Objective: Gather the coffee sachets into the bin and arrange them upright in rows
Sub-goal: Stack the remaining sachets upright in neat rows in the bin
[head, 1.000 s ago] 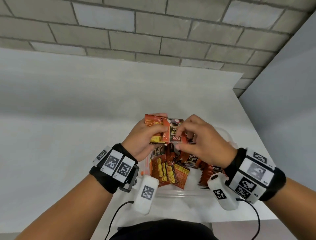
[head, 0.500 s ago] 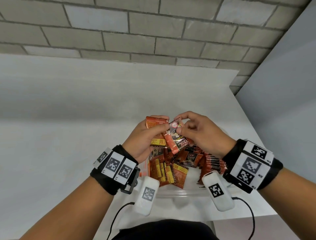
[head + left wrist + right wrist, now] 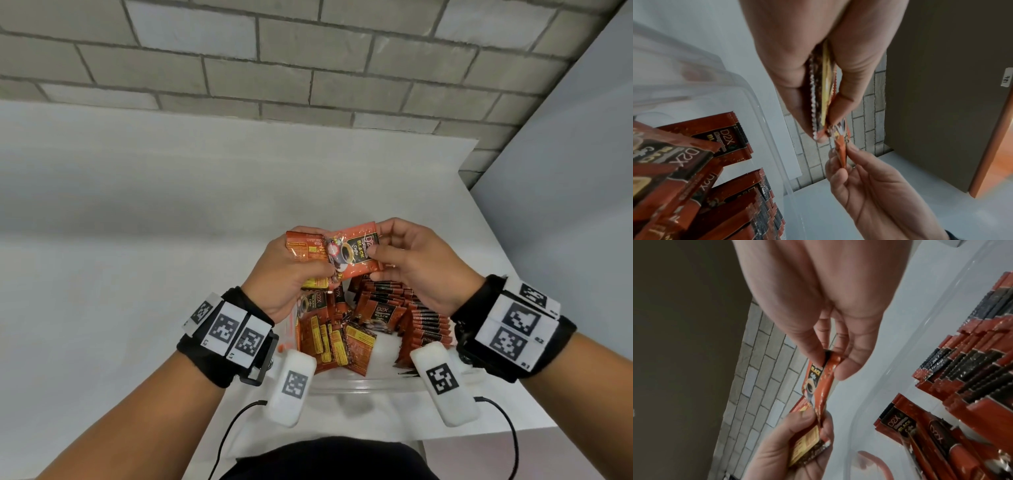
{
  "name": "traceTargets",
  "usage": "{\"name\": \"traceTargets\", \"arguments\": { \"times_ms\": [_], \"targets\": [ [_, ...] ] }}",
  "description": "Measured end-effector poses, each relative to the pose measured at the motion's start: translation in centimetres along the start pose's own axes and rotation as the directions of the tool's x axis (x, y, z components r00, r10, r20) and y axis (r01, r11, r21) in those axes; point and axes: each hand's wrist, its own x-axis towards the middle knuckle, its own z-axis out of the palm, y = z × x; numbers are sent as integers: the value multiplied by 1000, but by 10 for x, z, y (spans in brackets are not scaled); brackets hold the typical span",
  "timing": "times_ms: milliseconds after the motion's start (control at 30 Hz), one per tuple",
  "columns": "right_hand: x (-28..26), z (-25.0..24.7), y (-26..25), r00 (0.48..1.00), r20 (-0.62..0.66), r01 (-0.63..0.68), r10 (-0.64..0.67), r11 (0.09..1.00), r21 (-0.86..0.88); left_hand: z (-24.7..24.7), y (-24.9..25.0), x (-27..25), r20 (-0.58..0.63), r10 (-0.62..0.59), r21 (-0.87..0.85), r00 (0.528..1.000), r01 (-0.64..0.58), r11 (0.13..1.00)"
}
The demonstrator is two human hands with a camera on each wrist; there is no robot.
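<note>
Above bin point(image 3: 346, 385): left hand point(image 3: 284, 274) gripping sachet stack point(image 3: 305, 251); right hand point(image 3: 418, 270), at 3 o'clock, pinching front sachet point(image 3: 356, 253).

Left hand point(image 3: 818, 68) clasping stacked sachets point(image 3: 823, 97), right hand point(image 3: 869, 186) pinching one sachet point(image 3: 841, 151), clear bin point(image 3: 774, 146) beside

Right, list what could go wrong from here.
1. The left hand pinches a small stack of sachets; adding the sachet held by the right hand could fan the stack or make it slip.
2. The leaning sachets may topple when more are pushed in beside them.
3. The upright row in the bin might get knocked askew.
</note>
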Motion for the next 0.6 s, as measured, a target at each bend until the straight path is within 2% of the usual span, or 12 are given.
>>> {"name": "traceTargets", "arguments": {
  "times_ms": [167, 267, 300, 400, 500, 600],
  "targets": [
    [-2, -11, -6, 991, -17, 121, -129, 958, -259, -2, 0, -2, -16, -18, 49, 1000, 18, 999],
    [-2, -30, -8, 993, 69, 115, -93, 875, -470, -11, 2, -2, -64, -74, 5, 995, 74, 997],
    [-2, -34, -6, 991, 124, 108, -44, 806, -582, -14, 1, -1, -89, -98, -35, 991, 95, 995],
    [-2, -34, 12, 966, 234, 144, 114, 513, -846, -21, -2, 0, -113, -143, -104, 983, 132, 986],
    [-2, -25, 27, 955, 251, 190, 160, 323, -927, -21, -5, 0, -109, -157, -121, 982, 144, 982],
    [3, -21, 36, 949, 248, 212, 195, 184, -960, -22, -6, 1, -109, -161, -140, 981, 145, 980]
  ]
}}
